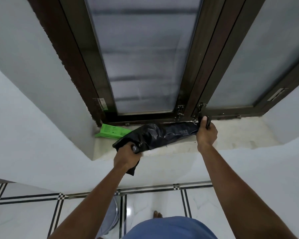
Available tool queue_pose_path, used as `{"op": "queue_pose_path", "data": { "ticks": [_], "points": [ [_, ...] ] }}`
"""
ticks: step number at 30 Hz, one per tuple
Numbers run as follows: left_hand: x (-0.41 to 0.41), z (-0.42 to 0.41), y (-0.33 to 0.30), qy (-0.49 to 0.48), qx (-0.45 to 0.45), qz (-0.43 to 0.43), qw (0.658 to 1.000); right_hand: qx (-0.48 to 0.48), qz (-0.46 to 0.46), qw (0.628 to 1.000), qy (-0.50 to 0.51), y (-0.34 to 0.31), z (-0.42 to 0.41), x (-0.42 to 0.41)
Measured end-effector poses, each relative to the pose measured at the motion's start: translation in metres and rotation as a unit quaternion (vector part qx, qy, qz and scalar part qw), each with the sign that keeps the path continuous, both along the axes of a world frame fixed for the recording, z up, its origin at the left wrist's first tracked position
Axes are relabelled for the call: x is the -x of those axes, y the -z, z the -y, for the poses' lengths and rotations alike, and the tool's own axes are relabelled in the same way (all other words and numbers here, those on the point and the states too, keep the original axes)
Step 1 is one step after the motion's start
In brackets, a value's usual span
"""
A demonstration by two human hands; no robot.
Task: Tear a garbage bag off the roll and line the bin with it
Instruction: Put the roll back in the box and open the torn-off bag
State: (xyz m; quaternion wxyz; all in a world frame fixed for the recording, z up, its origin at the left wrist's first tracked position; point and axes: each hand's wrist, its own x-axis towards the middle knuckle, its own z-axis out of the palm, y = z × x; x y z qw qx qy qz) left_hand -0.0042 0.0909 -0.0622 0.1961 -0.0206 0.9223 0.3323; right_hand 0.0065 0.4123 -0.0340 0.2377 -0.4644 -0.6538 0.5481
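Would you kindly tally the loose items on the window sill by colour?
Black: 1, the garbage bag, stretched between the left hand and the right hand
Green: 1, the box at the sill's left end
Total: 2

Pale window sill [231, 135] — green box [110, 131] at left end.

My left hand [128, 156] grips one end of the garbage bag [160, 133], my right hand [206, 134] the other, so the bag spans between my grips over the window sill [231, 135]. A box [110, 132] lies on the sill just beyond my left grip. The window [141, 57] stands behind both.
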Motion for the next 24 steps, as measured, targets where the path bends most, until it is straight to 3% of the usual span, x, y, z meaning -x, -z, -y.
{"op": "queue_pose_path", "data": {
  "ticks": [9,14,17,19,22,24],
  "points": [
    [0.006,-0.071,-0.01,0.136,-0.04,0.032,0.989,0.008,-0.018,0.998,-0.059,0.002,-0.017,0.0],
    [0.009,-0.063,-0.008,0.062,0.01,-0.022,0.998,-0.02,0.01,0.999,-0.036,0.0,-0.036,-0.002],
    [0.014,-0.047,-0.006,0.076,0.046,-0.016,0.996,-0.121,-0.001,0.992,0.03,-0.011,-0.041,-0.004],
    [0.017,-0.04,-0.004,0.101,0.037,0.002,0.994,-0.241,-0.003,0.97,0.016,-0.022,-0.032,-0.004],
    [0.018,-0.039,0.0,0.118,0.015,0.009,0.993,-0.398,-0.021,0.914,-0.08,-0.032,0.007,0.0],
    [0.015,-0.036,0.001,0.11,-0.003,-0.004,0.994,-0.45,-0.017,0.875,-0.179,-0.029,0.042,0.0]
  ]
}}
